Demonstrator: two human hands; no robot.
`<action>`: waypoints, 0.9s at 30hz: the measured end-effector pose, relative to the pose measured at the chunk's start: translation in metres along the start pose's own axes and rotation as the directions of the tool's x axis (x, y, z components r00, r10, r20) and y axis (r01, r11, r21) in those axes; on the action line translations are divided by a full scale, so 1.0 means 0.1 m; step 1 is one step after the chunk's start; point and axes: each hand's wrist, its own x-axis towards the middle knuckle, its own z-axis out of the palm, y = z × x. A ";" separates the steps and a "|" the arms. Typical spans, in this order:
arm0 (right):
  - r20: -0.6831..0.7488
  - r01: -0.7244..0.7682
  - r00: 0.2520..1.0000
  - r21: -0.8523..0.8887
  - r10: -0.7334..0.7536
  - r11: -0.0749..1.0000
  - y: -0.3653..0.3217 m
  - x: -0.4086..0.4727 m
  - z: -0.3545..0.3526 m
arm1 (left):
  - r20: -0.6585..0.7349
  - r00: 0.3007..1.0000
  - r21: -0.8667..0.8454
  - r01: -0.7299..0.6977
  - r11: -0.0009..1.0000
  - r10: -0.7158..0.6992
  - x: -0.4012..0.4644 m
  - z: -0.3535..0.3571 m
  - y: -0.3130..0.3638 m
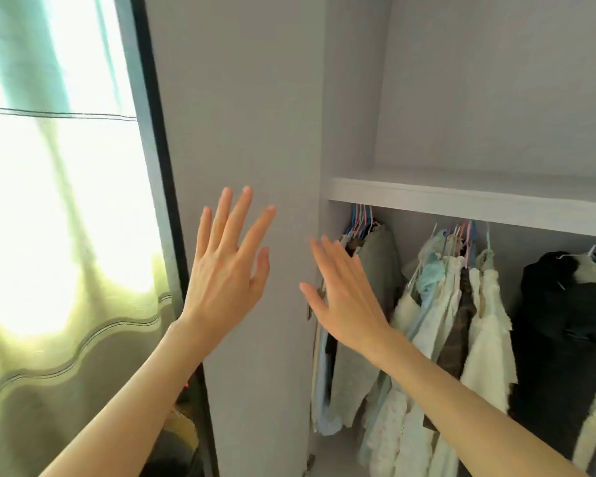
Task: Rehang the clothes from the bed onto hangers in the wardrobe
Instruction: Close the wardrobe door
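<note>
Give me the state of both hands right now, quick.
Left hand: open, fingers spread, holding nothing, raised in front of the wardrobe door.
Right hand: open, fingers straight, holding nothing, by the door's edge.

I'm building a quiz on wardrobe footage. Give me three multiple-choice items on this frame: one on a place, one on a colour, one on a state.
1. Where do the hung clothes sit?
A. under the shelf
B. on top of the shelf
C. on the window

2. What colour is the garment furthest right?
A. red
B. black
C. yellow

3. How are the hands?
A. both gripping hangers
B. both open, holding nothing
C. one holding a shirt

Key: 1 A, the hanger hooks rise to just beneath the shelf; 2 B, it is dark black beside cream pieces; 3 B, the left hand and right hand show spread, straight fingers.
</note>
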 end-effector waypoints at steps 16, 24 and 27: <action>-0.110 -0.024 0.992 0.325 0.064 0.945 -1.44 0.70 0.69 | 0.145 0.988 -0.144 0.082 0.986 -0.061 0.07 -0.49 -1.26; -0.144 -0.065 0.978 0.487 0.154 0.871 -1.28 0.48 0.57 | 0.090 0.994 -0.261 -0.036 0.965 0.061 0.08 -0.48 -1.03; -0.106 -0.080 0.981 0.533 0.160 0.842 -1.09 0.29 0.42 | 0.075 0.986 -0.316 -0.117 0.941 0.148 0.12 -0.43 -0.86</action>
